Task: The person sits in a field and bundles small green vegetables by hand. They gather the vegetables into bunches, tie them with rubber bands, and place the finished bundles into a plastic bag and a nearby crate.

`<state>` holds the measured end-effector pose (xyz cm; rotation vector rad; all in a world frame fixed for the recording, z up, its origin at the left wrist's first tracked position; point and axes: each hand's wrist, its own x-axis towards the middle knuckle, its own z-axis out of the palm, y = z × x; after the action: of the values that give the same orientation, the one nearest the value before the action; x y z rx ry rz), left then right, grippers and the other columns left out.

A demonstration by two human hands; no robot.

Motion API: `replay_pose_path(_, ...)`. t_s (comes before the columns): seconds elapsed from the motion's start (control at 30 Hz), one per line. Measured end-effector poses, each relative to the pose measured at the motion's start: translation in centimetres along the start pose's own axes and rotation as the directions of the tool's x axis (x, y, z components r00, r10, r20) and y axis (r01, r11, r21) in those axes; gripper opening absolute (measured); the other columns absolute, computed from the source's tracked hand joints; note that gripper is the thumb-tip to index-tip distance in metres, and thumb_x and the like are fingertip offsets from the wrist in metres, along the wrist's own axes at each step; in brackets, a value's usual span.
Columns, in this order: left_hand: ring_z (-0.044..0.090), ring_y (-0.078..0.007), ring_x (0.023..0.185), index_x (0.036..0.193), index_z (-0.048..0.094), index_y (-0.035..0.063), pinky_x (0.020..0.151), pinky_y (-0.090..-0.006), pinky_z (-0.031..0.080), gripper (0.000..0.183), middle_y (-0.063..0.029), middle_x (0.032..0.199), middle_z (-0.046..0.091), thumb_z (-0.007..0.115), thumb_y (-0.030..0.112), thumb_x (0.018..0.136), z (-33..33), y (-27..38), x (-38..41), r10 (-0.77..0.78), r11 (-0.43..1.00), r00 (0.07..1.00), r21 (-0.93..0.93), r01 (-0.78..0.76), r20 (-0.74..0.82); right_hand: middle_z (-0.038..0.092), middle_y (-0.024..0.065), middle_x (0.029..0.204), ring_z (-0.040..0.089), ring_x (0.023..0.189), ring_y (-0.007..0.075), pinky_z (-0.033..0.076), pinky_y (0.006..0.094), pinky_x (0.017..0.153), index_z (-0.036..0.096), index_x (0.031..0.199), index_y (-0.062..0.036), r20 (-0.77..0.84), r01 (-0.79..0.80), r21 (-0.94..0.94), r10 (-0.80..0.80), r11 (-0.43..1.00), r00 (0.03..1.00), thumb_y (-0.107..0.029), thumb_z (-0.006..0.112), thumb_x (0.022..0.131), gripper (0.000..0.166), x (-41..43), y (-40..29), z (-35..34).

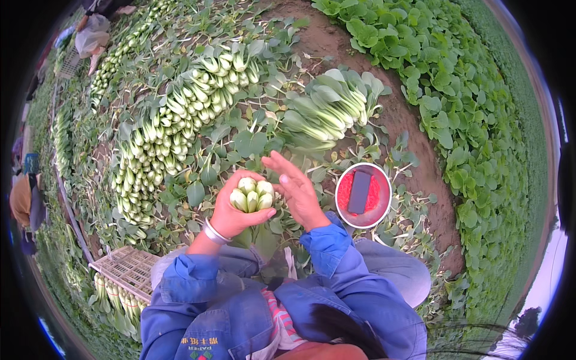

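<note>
My left hand (234, 207) is closed round a bunch of several bok choy heads (252, 195), their pale bases facing up and their leaves hanging below. Just right of the bunch, my right hand (297, 193) is raised with its fingers apart and holds nothing that I can see. Beyond my hands, a loose pile of bok choy (333, 110) lies on the ground. A long, thick row of bok choy (180, 117), bases up, curves across the ground at the left. To the right of my right hand stands a white-rimmed bucket (388, 198) with red bands and a dark phone (359, 191) in it.
A plastic crate (128, 270) with banded bok choy (114, 297) stands at lower left. Cut leaves litter the soil. Uncut leafy plants (477, 180) grow at the right past a bare strip of earth (418, 135). Other people (27, 200) work at the far left.
</note>
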<state>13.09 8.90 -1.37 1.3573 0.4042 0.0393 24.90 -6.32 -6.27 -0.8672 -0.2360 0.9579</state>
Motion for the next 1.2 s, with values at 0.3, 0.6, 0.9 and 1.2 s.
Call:
replay_pose_path(0.3, 0.068, -0.0181, 0.109, 0.131, 0.054, 0.0074, 0.096, -0.0356, 0.056, 0.071, -0.0102, 0.118, 0.071, 0.095, 0.0, 0.072, 2.0, 0.8, 0.9, -0.063, 0.996, 0.969, 0.079, 0.045, 0.237, 0.067, 0.0078, 0.088, 0.063, 0.07, 0.0168, 0.052, 0.0325, 0.054, 0.064, 0.117, -0.0004, -0.931, -0.26, -0.081, 0.02, 0.962, 0.364, -0.014, 0.072, 0.098, 0.025, 10.8, 10.1, -29.1)
replay_pose_path(0.6, 0.068, -0.0167, 0.108, 0.13, 0.055, 0.0072, 0.096, -0.0346, 0.056, 0.071, -0.0088, 0.119, 0.071, 0.095, 0.0, 0.072, 1.2, -0.7, 2.2, -0.113, 0.99, 0.978, 0.102, 0.096, 0.177, 0.069, 0.0063, 0.103, 0.065, 0.08, 0.0166, 0.06, 0.0377, 0.08, 0.055, 0.122, -0.0043, -0.846, 0.539, 0.077, -0.23, 0.839, 0.48, -0.007, 0.08, 0.091, 0.04, 6.5, 9.3, -21.0)
replay_pose_path(0.9, 0.067, -0.0157, 0.109, 0.148, 0.051, 0.0053, 0.097, -0.0334, 0.055, 0.087, -0.0086, 0.117, 0.071, 0.093, -0.002, 0.072, 2.2, 0.2, 3.3, -0.091, 0.988, 0.977, 0.137, 0.066, 0.191, 0.068, 0.0107, 0.089, 0.062, 0.058, 0.0202, 0.052, 0.0368, 0.049, 0.058, 0.109, -0.0035, -0.921, -0.004, -0.025, -0.022, 1.0, 0.389, -0.014, 0.088, 0.085, 0.04, 12.3, 10.1, -25.1)
replay_pose_path(1.2, 0.059, -0.028, 0.137, 0.131, 0.061, 0.0051, 0.114, -0.0401, 0.046, 0.065, -0.0183, 0.15, 0.06, 0.088, 0.0, 0.072, 2.6, -0.7, 1.8, 0.003, 0.981, 0.992, 0.189, -0.028, 0.128, 0.066, 0.0052, 0.103, 0.063, 0.069, 0.0117, 0.053, 0.0289, 0.05, 0.07, 0.115, -0.0002, -0.783, -0.186, -0.28, -0.112, 0.942, 0.612, -0.011, 0.089, 0.084, 0.039, 10.6, 9.6, -22.6)
